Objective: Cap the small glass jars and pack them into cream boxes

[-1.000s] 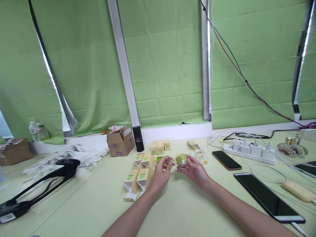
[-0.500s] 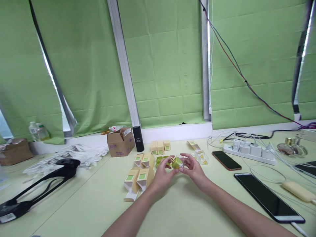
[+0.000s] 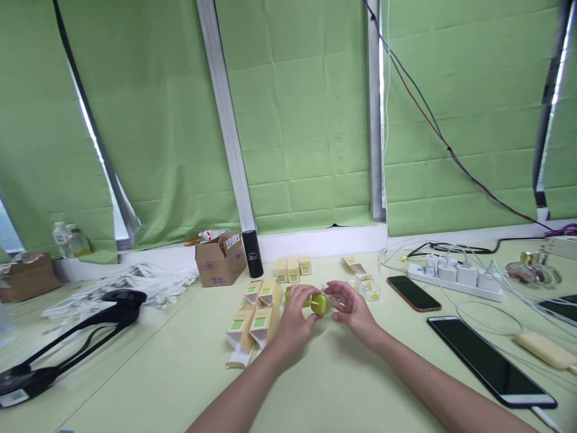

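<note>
My left hand (image 3: 295,310) grips a small green rounded container (image 3: 320,304) between thumb and fingers, just above the table. At its right side, the curved fingers of my right hand (image 3: 354,305) close around what looks like a clear edge; fine contact there is hard to see. Other green pieces (image 3: 288,293) lie behind my left hand, partly hidden. To the left stand several open beige cartons (image 3: 265,322) with green labels. Behind my right hand lies a clear plastic tray (image 3: 372,290) with yellow spots.
Three small beige boxes (image 3: 293,270) stand at the back, near a black cylinder (image 3: 252,254) and a cardboard box (image 3: 220,261). On the right are phones (image 3: 491,359), a power strip (image 3: 456,279) and cables. A black headset-like frame (image 3: 85,331) lies left.
The green container has turned between my hands, so a rounder, plain green side with a pale line faces me. My right thumb has drawn slightly apart from my left thumb.
</note>
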Demonstrator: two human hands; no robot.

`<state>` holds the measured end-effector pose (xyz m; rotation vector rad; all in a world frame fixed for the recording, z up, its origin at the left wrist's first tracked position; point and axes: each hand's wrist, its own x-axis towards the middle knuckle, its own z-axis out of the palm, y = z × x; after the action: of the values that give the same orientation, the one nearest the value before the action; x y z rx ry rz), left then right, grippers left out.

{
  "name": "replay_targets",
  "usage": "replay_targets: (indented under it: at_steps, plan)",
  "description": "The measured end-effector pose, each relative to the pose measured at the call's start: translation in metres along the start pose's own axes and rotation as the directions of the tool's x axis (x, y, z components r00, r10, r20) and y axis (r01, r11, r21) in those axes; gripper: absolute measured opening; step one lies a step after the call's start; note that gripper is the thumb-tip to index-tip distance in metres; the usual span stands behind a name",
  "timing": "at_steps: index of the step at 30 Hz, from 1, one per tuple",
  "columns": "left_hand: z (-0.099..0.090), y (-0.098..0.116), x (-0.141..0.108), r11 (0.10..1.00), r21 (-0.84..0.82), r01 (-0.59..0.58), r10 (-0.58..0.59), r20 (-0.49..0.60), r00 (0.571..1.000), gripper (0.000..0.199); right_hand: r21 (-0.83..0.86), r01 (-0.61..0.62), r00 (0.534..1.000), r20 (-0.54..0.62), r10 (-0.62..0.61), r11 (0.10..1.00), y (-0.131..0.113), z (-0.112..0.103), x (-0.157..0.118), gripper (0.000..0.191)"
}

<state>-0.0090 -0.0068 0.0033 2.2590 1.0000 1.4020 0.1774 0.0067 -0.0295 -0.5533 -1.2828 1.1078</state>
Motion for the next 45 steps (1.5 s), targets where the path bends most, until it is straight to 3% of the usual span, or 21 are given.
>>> replay_targets:
  at_steps: [4,9,12,14,18,22,28,35,41,45]
  plan:
    - [-0.006,0.002,-0.002,0.934,0.228,-0.274,0.271,0.047,0.961,0.044,-0.171,0.071,0.994,-0.068,-0.084,0.983,-0.005,-0.005,0.002,0.041]
    - [-0.007,0.009,-0.004,0.877,0.313,-0.364,0.346,0.112,0.931,0.042,-0.522,0.097,0.95,-0.204,-0.235,0.847,-0.008,-0.026,0.015,0.028]
    - [-0.007,0.014,-0.006,0.885,0.314,-0.344,0.297,0.189,0.936,0.044,-0.789,-0.015,0.939,-0.222,-0.262,0.614,-0.01,-0.051,0.033,0.034]
    - [-0.007,0.018,-0.008,0.901,0.309,-0.304,0.239,0.233,0.943,0.047,-0.932,-0.177,0.953,-0.243,-0.182,0.316,-0.014,-0.07,0.047,0.042]
    - [-0.006,0.02,-0.009,0.932,0.297,-0.209,0.124,0.282,0.951,0.046,-0.957,-0.264,0.952,-0.279,-0.125,0.124,-0.026,-0.102,0.069,0.043]
    - [-0.003,0.018,-0.007,0.938,0.315,-0.142,0.04,0.309,0.95,0.037,-0.976,-0.216,0.976,-0.215,-0.008,-0.01,-0.028,-0.117,0.083,0.042]
    - [0.002,0.012,-0.008,0.944,0.304,-0.126,0.022,0.325,0.946,0.032,-0.985,-0.133,0.975,-0.15,0.165,-0.111,-0.013,-0.113,0.1,0.033]
    - [0.003,0.011,-0.007,0.926,0.35,-0.142,0.012,0.35,0.937,0.035,-0.971,-0.158,0.944,-0.202,0.261,-0.182,0.003,-0.104,0.117,0.035]
    - [0.001,0.02,-0.007,0.926,0.339,-0.168,0.042,0.349,0.936,0.049,-0.97,-0.141,0.95,-0.189,0.25,-0.197,0.005,-0.096,0.117,0.034]
    - [-0.003,0.024,-0.006,0.955,0.282,-0.095,0.015,0.274,0.962,0.034,-0.982,-0.09,0.978,-0.119,0.171,-0.168,-0.007,-0.089,0.112,0.034]
